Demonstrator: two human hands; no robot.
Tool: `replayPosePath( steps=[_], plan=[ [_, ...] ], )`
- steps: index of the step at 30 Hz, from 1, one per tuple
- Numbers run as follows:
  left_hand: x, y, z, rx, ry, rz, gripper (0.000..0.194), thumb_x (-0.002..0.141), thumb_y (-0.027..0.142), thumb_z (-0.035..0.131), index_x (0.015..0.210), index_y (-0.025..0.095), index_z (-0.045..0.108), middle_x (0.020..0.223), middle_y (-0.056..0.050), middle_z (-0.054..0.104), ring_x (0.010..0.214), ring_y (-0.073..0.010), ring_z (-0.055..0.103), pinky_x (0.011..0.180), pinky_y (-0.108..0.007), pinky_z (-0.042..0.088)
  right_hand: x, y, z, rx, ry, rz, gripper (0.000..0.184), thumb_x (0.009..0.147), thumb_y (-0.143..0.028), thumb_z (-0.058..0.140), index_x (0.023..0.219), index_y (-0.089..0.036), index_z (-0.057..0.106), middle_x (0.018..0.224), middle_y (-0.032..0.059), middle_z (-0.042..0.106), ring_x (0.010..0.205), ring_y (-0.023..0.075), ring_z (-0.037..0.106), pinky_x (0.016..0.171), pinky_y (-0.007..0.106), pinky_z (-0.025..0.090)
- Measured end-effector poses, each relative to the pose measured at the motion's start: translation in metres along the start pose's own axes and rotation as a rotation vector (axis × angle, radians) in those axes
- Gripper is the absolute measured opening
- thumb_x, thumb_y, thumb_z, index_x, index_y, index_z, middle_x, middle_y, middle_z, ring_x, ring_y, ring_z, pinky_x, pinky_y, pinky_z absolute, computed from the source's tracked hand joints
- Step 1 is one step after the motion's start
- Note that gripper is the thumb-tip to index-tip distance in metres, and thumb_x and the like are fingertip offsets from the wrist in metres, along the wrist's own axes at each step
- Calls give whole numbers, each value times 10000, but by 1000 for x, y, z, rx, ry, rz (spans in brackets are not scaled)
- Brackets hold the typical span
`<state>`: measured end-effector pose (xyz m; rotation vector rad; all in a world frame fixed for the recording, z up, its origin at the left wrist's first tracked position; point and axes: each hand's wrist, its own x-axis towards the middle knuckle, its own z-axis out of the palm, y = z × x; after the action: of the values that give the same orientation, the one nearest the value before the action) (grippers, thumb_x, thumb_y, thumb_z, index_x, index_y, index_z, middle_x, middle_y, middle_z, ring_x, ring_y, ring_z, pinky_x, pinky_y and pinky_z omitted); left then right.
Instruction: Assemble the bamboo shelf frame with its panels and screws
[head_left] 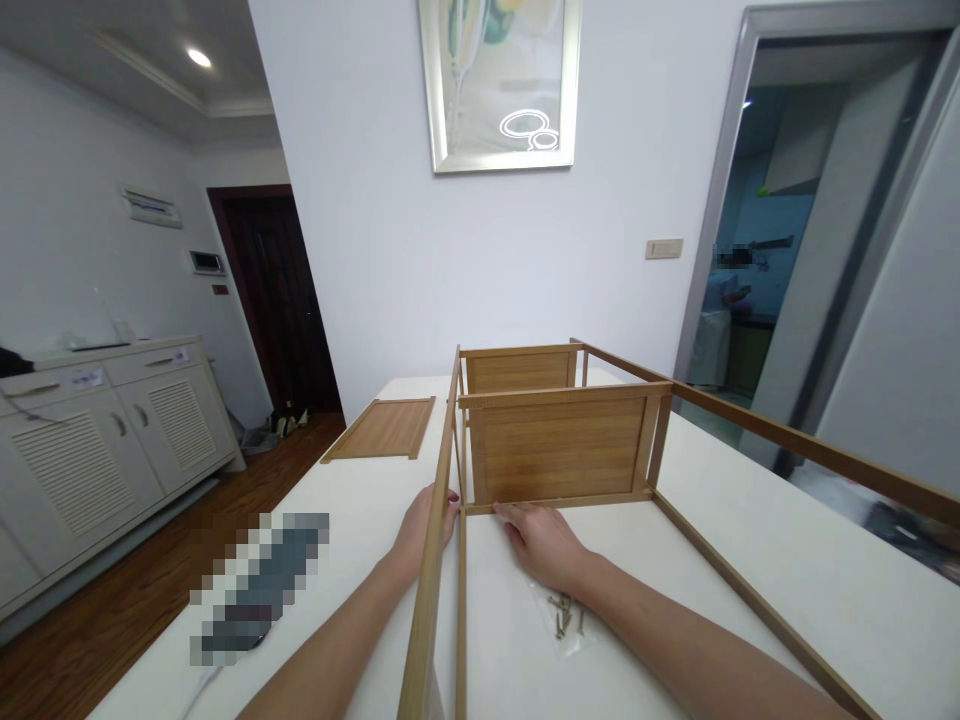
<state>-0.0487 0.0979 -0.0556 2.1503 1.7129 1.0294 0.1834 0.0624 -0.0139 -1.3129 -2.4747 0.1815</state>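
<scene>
A wooden rack frame [757, 428] lies on its side on the white table, with a slatted shelf panel [559, 450] standing upright across it. My left hand [421, 530] is at the panel's lower left corner, its fingers curled by the frame's rail, which partly hides them. Inside the frame, my right hand [544, 540] has bent fingers closed at the panel's bottom edge, near the same corner. Under my right wrist is a clear bag of screws [562, 618]. Farther back, a second panel [517, 370] is set across the frame.
Left of the frame, a loose wooden panel [386, 428] lies flat on the white table [352, 520]. A dark, pixelated object [262, 590] with a white cable is near the left edge. A white cabinet [112, 450] stands beyond. Another person [720, 310] is through the right doorway.
</scene>
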Motion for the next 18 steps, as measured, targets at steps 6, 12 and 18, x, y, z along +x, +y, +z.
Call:
replayPosePath(
  steps=[6,12,18],
  plan=[
    [0,1,0,27,-25,24,170,819,142,526,763,176,682,847,-74,661,877,-213,623,821,-313,468,0,0,0,4,-1,2,457,917,-188,375,1330,-192,570,1244,106,665,1042,216,656,868,295,460],
    [2,-2,4,28,-10,-1,155,778,88,553,791,176,680,832,-48,676,817,-179,628,768,-278,461,0,0,0,4,-4,3,446,926,-209,383,1332,-190,567,1237,109,668,1047,218,654,867,294,463],
    [2,-2,4,27,13,19,167,837,154,526,877,167,688,906,-73,682,889,-201,628,810,-298,462,0,1,0,3,-5,5,445,919,-207,390,1323,-185,575,1228,112,672,1050,223,652,866,298,462]
  ],
)
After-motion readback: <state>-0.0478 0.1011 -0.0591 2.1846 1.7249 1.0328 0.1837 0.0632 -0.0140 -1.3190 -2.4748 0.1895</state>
